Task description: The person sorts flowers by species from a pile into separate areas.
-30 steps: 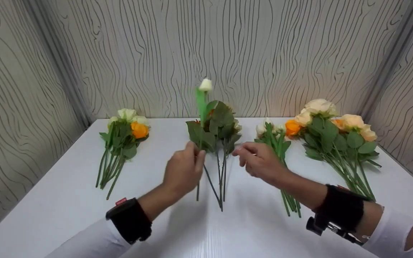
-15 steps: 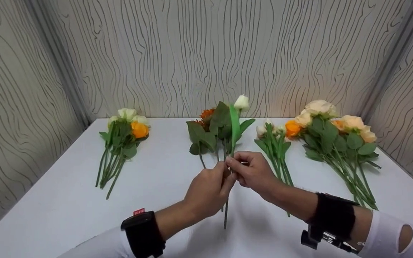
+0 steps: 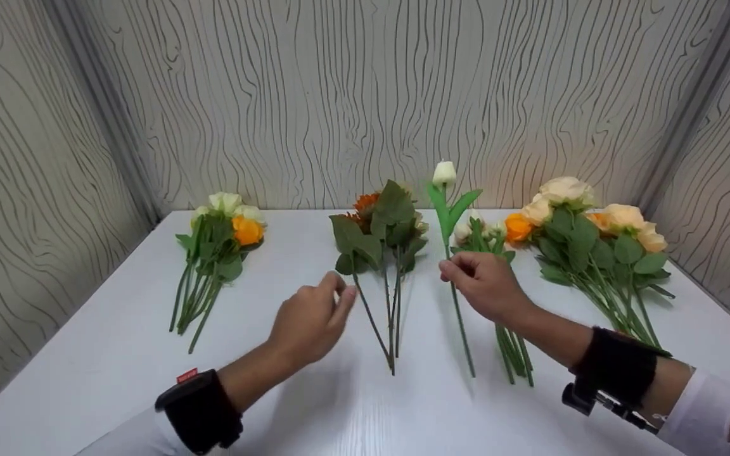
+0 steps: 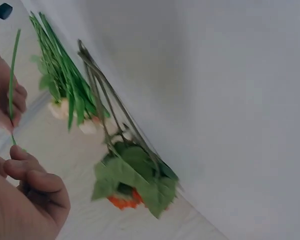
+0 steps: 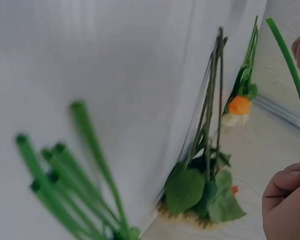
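A white tulip (image 3: 445,174) stands nearly upright over the table, its stem pinched between the thumb and fingers of my right hand (image 3: 485,285). In the right wrist view the tulip's green stem (image 5: 290,62) rises past the right hand (image 5: 290,200). Left of the middle bunch, my left hand (image 3: 308,320) hovers with loosely bent fingers and nothing in them. The left wrist view shows that left hand (image 4: 32,200) with curled fingers, apart from the stem. Between the hands lies a bunch of orange flowers with broad dark leaves (image 3: 397,218), its stems crossing at the bottom.
Behind the right hand lies a bunch of white tulips (image 3: 488,244). Farther right is a larger bunch of peach and orange roses (image 3: 577,234). A small bunch of pale and orange flowers (image 3: 213,247) lies at left. A patterned wall (image 3: 365,95) closes off the table's (image 3: 118,354) back.
The tulip passed from my left hand to my right at the middle, then moved right, beside the white tulips. My left hand let go of it and drew back left.
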Tool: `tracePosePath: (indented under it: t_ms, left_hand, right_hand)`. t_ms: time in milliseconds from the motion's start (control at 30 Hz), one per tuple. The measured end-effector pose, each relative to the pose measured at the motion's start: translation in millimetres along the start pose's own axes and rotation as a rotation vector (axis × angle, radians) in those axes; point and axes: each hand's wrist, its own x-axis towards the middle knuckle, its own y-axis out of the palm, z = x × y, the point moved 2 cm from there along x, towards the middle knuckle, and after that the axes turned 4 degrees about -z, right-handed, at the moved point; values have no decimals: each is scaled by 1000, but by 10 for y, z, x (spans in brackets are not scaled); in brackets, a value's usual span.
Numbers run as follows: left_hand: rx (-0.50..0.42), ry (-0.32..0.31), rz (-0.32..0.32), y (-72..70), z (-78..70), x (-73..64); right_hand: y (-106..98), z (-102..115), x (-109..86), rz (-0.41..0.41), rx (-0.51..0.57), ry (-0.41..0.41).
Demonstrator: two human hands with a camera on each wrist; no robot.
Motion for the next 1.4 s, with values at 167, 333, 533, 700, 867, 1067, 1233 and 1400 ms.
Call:
tracePosePath:
  t_ms: [167,333,533,700,867,1067,1233,1400]
  left_hand:
    - [168,-124,-57,-271,643,140]
    - [345,-307,58,-605,1302,218]
    - [396,-529,332,-845,1869,86]
    - [344,-515,467,-838,2008,8]
    - [330,-452,496,-811,2026,37]
    - [340,-409,423,-770,2042,80]
    - [323,-372,305,-740,1969,140]
    - [275,-333,189,-713,1837,212]
  right_hand:
    - [-257,-355,89,-71,-230,-32]
    - [-435,-591,168,-100,-261,40]
    - [-438,-809,330,62,-314,178]
    - [-408,-921,358,219,-386,233]
    - [-398,-916,351,211,-402,208]
    - [-347,-914,357,228,-402,245]
    - [-317,-897,350,206,-407,222]
    - [-281,-873,322,194,-428,155]
